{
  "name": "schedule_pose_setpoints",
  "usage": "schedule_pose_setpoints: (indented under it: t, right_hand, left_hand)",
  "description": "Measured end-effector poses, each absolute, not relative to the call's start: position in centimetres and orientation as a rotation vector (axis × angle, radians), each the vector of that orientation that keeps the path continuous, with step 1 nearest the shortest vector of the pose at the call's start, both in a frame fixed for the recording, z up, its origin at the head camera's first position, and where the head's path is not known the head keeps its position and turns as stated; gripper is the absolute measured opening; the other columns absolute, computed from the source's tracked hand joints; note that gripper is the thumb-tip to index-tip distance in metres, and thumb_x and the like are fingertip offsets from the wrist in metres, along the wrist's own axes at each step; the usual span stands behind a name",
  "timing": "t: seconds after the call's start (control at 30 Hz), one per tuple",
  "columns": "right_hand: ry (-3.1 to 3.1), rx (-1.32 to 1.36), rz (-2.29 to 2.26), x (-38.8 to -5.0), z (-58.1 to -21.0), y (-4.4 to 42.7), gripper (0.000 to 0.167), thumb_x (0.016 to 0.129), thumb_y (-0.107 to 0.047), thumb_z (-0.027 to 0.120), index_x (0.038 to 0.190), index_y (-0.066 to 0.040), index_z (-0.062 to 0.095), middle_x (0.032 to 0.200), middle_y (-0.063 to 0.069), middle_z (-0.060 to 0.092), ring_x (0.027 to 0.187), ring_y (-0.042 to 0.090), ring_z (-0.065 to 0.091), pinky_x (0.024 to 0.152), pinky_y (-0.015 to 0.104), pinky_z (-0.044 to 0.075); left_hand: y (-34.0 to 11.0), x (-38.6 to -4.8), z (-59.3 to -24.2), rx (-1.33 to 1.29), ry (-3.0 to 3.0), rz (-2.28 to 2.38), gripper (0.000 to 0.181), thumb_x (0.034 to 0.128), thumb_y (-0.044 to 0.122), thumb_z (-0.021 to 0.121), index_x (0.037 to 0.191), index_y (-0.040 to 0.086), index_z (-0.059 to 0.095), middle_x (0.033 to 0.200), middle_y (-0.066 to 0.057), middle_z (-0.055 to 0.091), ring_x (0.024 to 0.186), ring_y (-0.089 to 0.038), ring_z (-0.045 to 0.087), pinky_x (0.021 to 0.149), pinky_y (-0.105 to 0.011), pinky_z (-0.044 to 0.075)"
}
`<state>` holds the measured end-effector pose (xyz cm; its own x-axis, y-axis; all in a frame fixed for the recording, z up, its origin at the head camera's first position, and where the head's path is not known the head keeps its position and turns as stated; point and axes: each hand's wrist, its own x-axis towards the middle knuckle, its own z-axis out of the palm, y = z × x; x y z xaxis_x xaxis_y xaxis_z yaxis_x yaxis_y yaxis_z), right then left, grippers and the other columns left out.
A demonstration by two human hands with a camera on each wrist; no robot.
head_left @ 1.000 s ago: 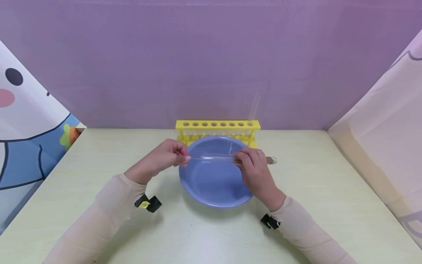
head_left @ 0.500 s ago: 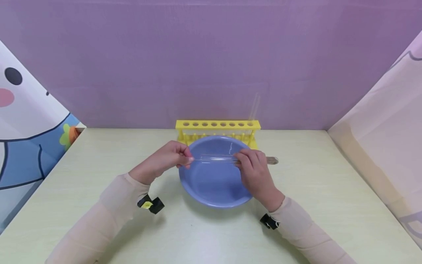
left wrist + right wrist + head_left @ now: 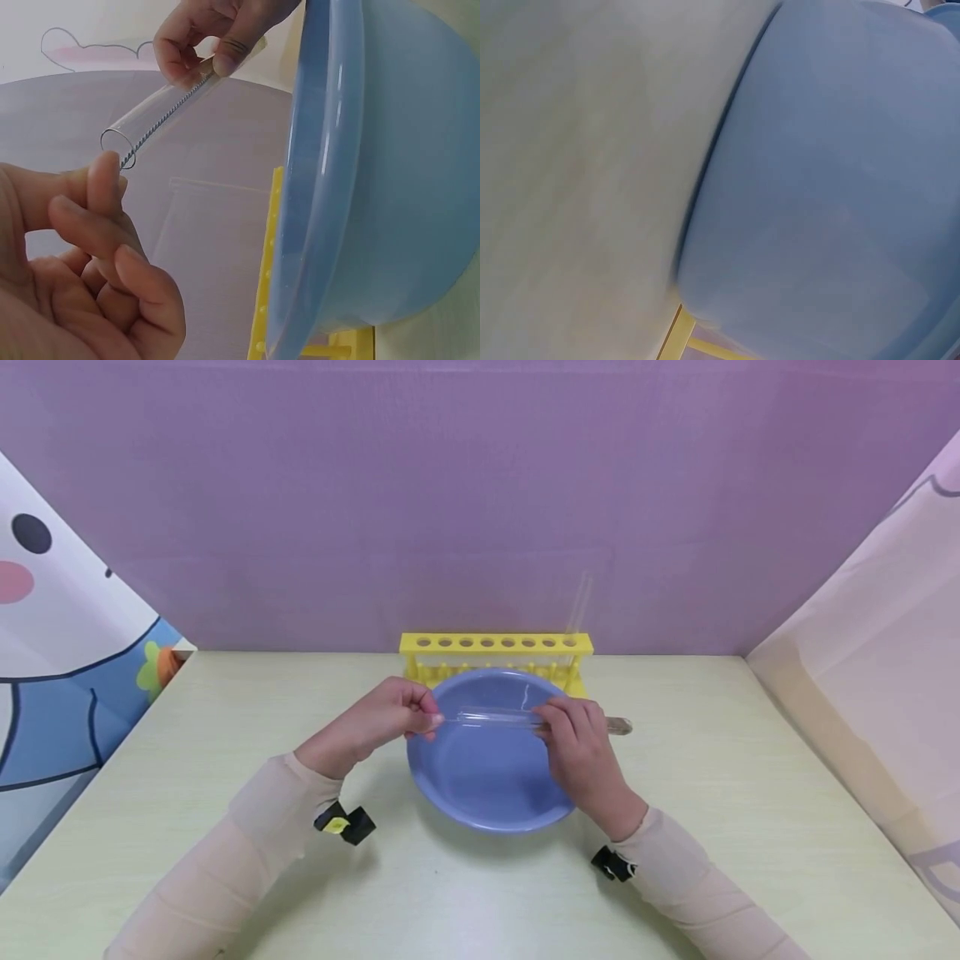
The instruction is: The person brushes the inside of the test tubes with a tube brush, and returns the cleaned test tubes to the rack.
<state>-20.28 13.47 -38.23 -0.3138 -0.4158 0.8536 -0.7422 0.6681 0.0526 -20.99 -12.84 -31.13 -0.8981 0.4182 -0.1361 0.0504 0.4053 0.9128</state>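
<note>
A clear glass test tube (image 3: pixel 491 718) lies nearly level above the blue basin (image 3: pixel 487 814), its mouth facing left. My right hand (image 3: pixel 585 747) grips the tube toward its closed end. Inside it runs a brush with a twisted wire handle (image 3: pixel 166 116); its brownish bristle end (image 3: pixel 619 725) shows past my right hand. My left hand (image 3: pixel 382 722) pinches the wire just outside the tube's mouth, between thumb and forefinger. In the right wrist view the basin's side (image 3: pixel 817 180) fills much of the picture, and neither hand appears there.
Behind the basin stands a yellow test tube rack (image 3: pixel 497 649). Another clear test tube (image 3: pixel 579 602) leans upright in its rightmost hole. A purple backdrop (image 3: pixel 480 510) rises at the table's far edge, with printed cloth on both sides.
My left hand has shifted slightly right, closer to the tube's mouth, moving the wire further in. The right hand and the tube stay almost where they were.
</note>
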Motion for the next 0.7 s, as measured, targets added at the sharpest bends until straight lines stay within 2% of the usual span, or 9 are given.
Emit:
schedule_pose_setpoints:
  t: [0.23, 0.43, 0.7]
  right_hand:
    - [-1.971, 0.911, 0.442, -20.3, -38.2, 13.4, 0.027, 0.101, -0.018, 0.04, 0.1, 0.004, 0.055, 0.095, 0.017, 0.057, 0.084, 0.033, 0.05, 0.071, 0.041, 0.041]
    - [-1.99, 0.923, 0.456, -20.3, -38.0, 13.5, 0.026, 0.101, -0.018, 0.041, 0.1, 0.004, 0.055, 0.096, 0.017, 0.056, 0.084, 0.033, 0.049, 0.072, 0.04, 0.041]
    - [-1.989, 0.937, 0.484, -20.5, -37.9, 13.6, 0.028, 0.1, -0.02, 0.04, 0.101, 0.005, 0.054, 0.096, 0.017, 0.056, 0.083, 0.032, 0.049, 0.069, 0.04, 0.042]
  left_hand:
    - [-12.4, -20.3, -30.6, 0.463, 2.538, 1.326, 0.011, 0.0873, 0.003, 0.059, 0.077, -0.001, 0.06, 0.067, -0.005, 0.06, 0.07, -0.024, 0.058, 0.062, -0.029, 0.046]
    - [-12.0, -19.5, -29.7, 0.577, 2.801, 1.098, 0.01, 0.0832, 0.005, 0.062, 0.073, 0.005, 0.062, 0.063, -0.002, 0.057, 0.057, -0.015, 0.048, 0.053, -0.027, 0.041]
    - [-11.7, -18.9, -29.1, 0.65, 2.962, 0.959, 0.014, 0.0819, 0.004, 0.062, 0.07, 0.01, 0.06, 0.06, 0.001, 0.053, 0.057, -0.015, 0.048, 0.052, -0.026, 0.041]
